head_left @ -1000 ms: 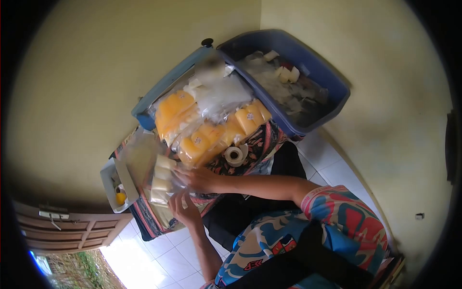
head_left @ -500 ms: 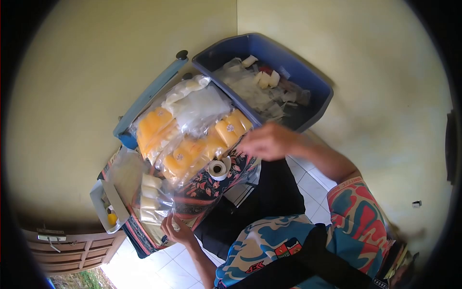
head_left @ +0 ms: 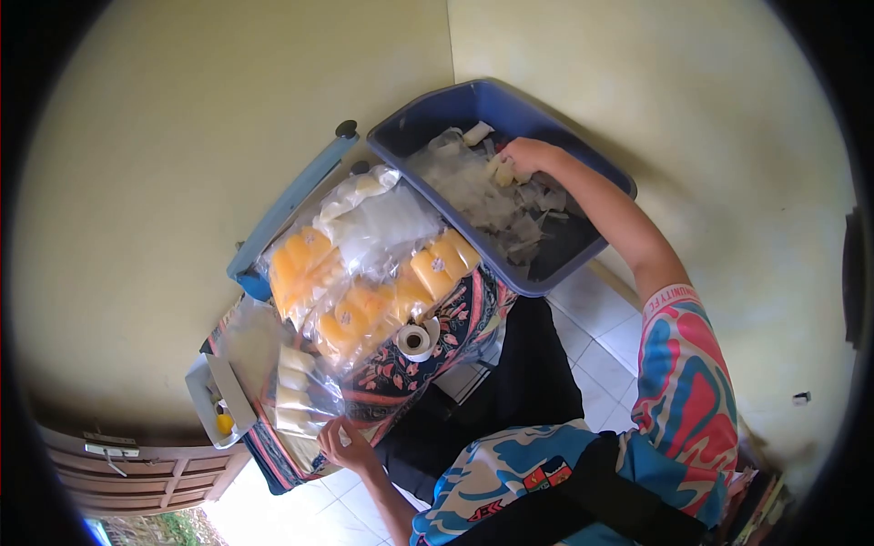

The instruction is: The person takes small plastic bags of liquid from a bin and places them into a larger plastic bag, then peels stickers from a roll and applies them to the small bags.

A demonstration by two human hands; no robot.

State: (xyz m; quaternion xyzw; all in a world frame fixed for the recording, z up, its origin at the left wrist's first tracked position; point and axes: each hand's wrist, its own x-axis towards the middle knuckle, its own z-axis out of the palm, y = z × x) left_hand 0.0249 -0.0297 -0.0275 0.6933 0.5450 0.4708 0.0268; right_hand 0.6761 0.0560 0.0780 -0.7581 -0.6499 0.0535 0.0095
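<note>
My left hand [head_left: 346, 444] is closed on the edge of a clear plastic bag [head_left: 330, 393] at the table's near left. Inside that bag lie several cream-white packets [head_left: 294, 382] in a row. My right hand [head_left: 526, 156] reaches down into the blue bin [head_left: 596, 247], its fingers curled at a few small cream packets [head_left: 503, 171]. Loose clear plastic scraps [head_left: 469, 187] surround these packets. Clear bags of orange packets [head_left: 350, 318] lie on the table between my hands, beside a bag of white packets [head_left: 387, 223].
A blue long-armed sealer [head_left: 296, 205] stands behind the bags. On the patterned tablecloth [head_left: 387, 373] sits a roll of white labels [head_left: 414, 341]. A white open box [head_left: 218, 400] with something yellow inside is at the left edge. Walls meet behind the bin.
My right hand has moved from beside the orange packets up and into the blue bin. My left hand stays at the edge of the bag of white packets. The view has shifted slightly.
</note>
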